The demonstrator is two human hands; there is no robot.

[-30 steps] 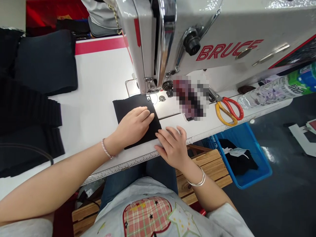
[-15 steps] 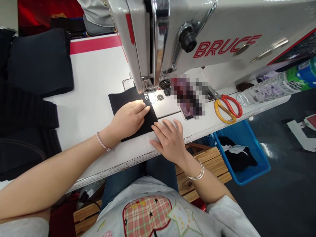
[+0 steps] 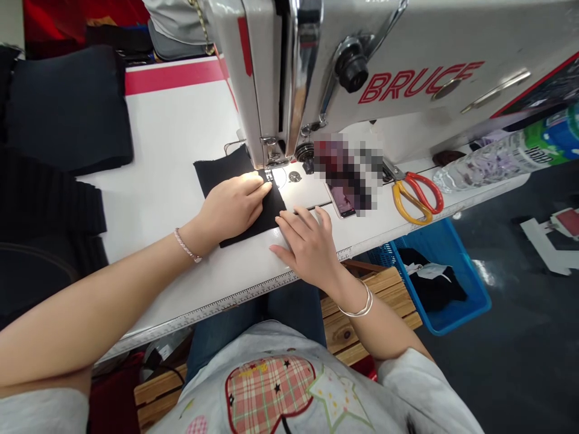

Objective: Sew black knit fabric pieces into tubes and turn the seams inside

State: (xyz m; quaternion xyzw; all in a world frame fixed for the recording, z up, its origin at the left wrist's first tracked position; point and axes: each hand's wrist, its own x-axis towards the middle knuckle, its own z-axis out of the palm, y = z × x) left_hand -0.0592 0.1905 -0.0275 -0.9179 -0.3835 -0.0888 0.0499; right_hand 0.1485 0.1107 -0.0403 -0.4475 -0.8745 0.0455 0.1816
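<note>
Sewing machine (image 3: 407,54) here reads "BRUCE". Left hand (image 3: 235,205), palm-down, presses black fabric (image 3: 215,173); right hand (image 3: 310,247), fingers spread, touches its edge.

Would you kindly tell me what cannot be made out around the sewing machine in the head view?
Head view: the palm of the left hand, hidden by the back of that hand.
Head view: part of the black fabric piece, covered by the same hand.
Head view: any stitches at the presser foot, too small to tell.
Head view: much of the smartphone, masked by pixelation.
Head view: one end of the plastic bottle, cut off by the right edge.
</note>
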